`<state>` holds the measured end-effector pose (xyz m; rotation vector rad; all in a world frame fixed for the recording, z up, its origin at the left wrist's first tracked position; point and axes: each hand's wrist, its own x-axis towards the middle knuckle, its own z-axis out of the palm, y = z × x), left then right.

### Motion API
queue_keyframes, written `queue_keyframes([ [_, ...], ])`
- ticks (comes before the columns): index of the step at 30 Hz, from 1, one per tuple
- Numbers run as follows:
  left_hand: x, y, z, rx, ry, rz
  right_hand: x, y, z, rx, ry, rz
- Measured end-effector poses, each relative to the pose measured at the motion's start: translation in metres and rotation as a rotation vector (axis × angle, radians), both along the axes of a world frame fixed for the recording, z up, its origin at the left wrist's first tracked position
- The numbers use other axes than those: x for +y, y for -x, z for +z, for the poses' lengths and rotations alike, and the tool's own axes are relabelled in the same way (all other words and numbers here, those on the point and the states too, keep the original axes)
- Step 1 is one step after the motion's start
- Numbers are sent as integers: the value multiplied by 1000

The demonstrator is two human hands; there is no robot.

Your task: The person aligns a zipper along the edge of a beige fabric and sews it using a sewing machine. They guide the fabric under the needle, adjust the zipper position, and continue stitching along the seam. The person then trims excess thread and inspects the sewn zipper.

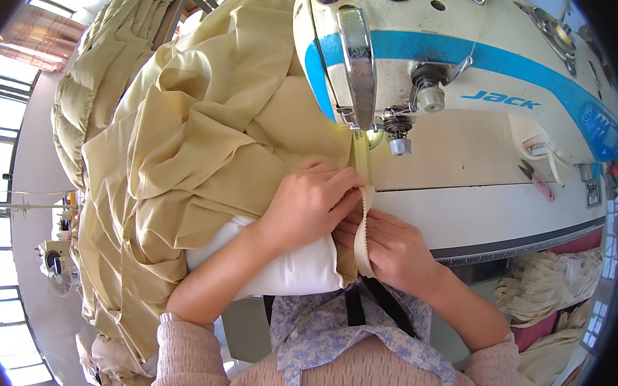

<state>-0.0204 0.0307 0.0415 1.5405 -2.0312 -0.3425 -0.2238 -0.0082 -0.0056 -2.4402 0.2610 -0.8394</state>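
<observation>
A beige zipper tape (362,245) with teeth along one edge runs down from the sewing machine's needle area and curls at its lower end. With thumb and forefinger, my left hand (313,200) pinches this tape at the edge of the khaki fabric (176,160). My right hand (393,248) is closed just below and to the right, gripping the tape's lower stretch; some fingertips are hidden behind the tape and fabric. Under my left forearm lies a white piece of cloth (286,267). The white and blue sewing machine (414,47) stands just beyond my hands.
Pink-handled snips (538,181) lie on the right of the white sewing table (471,220), near the machine's base. A ruler strip (516,247) follows its front edge. Cream fabric pieces (548,283) are piled at the lower right. A quilted khaki garment (97,86) hangs far left.
</observation>
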Motion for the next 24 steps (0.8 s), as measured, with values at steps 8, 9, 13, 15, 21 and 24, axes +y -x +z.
queue_keyframes([
  [8,-15,-11,2,38,-24,21,-13,-7,1,3,-65,2],
  [9,-14,-10,2,45,-22,21,-13,-6,1,4,-68,3],
  [13,-11,-11,-4,2,-26,13,-14,-7,1,12,-69,7],
  [15,-12,-15,-6,4,-22,4,-14,-9,2,-3,-45,-10],
  [21,-33,-22,3,4,-172,40,-36,-17,4,1,-48,-18],
  [24,-31,-21,9,83,-273,101,-42,-18,2,17,-57,-31],
])
